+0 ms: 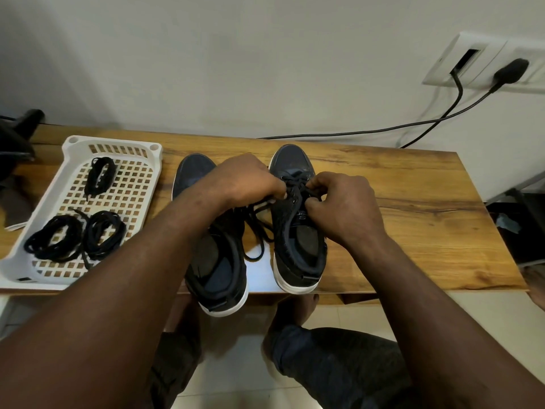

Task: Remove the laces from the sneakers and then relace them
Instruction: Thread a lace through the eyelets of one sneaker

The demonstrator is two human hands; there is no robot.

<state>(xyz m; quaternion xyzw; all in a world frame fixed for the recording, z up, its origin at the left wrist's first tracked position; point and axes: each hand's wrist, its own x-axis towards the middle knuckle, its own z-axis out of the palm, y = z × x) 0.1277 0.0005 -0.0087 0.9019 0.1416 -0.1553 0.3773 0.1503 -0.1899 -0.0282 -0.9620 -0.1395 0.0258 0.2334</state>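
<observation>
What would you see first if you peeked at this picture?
The left hand and right hand pinch a black lace on a dark sneaker on the wooden table. Its twin sits beside it, and a white basket at the left holds coiled laces.

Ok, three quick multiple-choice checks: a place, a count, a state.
1. The white perforated plastic tray lies where? A) left of the dark blue white-soled sneakers B) right of them C) on the floor
2. Black lace bundles in the tray: A) one B) three C) five
3. The left hand and right hand: A) lie flat B) pinch the black lace on the right sneaker C) hold the tray
1 A: it sits left of both. 2 B: three separate coils show. 3 B: fingertips close on it.
</observation>
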